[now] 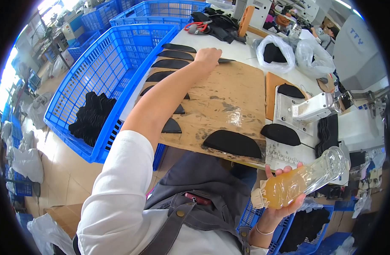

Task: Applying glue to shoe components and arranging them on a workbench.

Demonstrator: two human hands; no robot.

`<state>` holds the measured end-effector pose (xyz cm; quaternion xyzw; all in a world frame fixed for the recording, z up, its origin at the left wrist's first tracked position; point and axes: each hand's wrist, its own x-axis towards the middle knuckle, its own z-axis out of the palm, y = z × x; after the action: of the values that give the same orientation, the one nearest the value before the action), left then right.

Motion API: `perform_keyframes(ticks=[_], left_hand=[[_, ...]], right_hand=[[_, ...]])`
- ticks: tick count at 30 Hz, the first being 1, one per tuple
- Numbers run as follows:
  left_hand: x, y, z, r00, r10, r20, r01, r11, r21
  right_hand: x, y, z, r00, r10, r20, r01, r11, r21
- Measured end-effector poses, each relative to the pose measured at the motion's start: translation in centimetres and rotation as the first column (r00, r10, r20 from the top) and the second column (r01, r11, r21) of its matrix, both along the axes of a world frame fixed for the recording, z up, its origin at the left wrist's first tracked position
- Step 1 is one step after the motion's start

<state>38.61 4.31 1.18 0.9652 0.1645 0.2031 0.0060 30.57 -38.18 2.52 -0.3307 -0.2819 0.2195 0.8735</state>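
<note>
My left hand [208, 58] reaches over the far edge of a stained brown board [229, 97], fingers curled down and closed. What they grip is hidden; a thin dark tapered end [226, 60] shows beside them. Along the board's left side lies a column of black half-moon pieces [171, 64], partly covered by my forearm. Near the front edge rests a larger black half-moon piece [232, 143]. At the lower right my right hand [293, 205] is wrapped round a clear bottle [307, 178] of yellowish liquid. The bottle tilts, its cloth-like wrapped end pointing down to the left.
A blue crate [105, 140] with stacked black pieces stands left of the board. To the right are a white machine arm [316, 108] and another black half-moon piece [281, 134]. Red-handled scissors [198, 26] and plastic bags [275, 53] lie at the back.
</note>
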Motion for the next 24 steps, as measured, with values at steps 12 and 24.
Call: perform_keyframes(ticks=[12,24], left_hand=[[-0.6,0.1,1.3,0.999,0.003,-0.034,-0.005,0.999,-0.05],[-2.4,2.3,1.8,0.988,0.078,-0.131,-0.075,0.997,0.031]], right_hand=[[0.0,0.0,-0.1,1.0,-0.016,-0.008,0.016,1.0,-0.001],[0.0,0.1,-0.4,1.0,0.006,-0.002,-0.006,1.0,0.001]])
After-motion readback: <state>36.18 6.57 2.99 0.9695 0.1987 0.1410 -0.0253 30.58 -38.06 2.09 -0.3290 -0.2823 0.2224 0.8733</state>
